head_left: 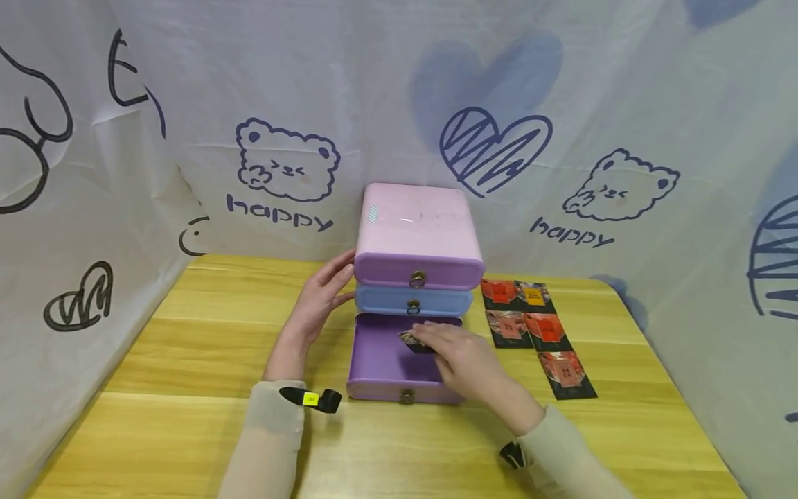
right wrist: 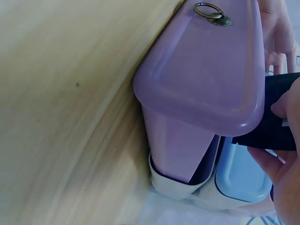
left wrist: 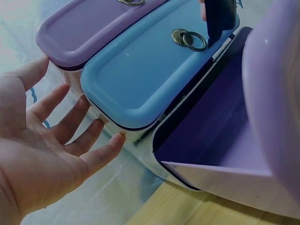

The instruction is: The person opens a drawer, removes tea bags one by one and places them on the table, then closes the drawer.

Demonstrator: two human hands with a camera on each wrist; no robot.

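A small three-tier drawer cabinet (head_left: 414, 222) with a pink top stands at the back of the table. Its lowest purple drawer (head_left: 373, 360) is pulled out, while the blue middle drawer (head_left: 377, 301) and the purple top one are closed. Over the open drawer, my right hand (head_left: 464, 357) pinches a dark flat packet (right wrist: 274, 124) between thumb and fingers. My left hand (head_left: 314, 301) rests its spread fingertips against the cabinet's left side, beside the upper tiers in the left wrist view.
Several dark packets with red, pink and yellow labels, among them a front one (head_left: 567, 375), lie on the wooden table (head_left: 199, 388) right of the cabinet. A printed white cloth (head_left: 374, 90) hangs behind. Brass ring pulls, such as the lowest ring (head_left: 406, 397), stick out from the drawers.
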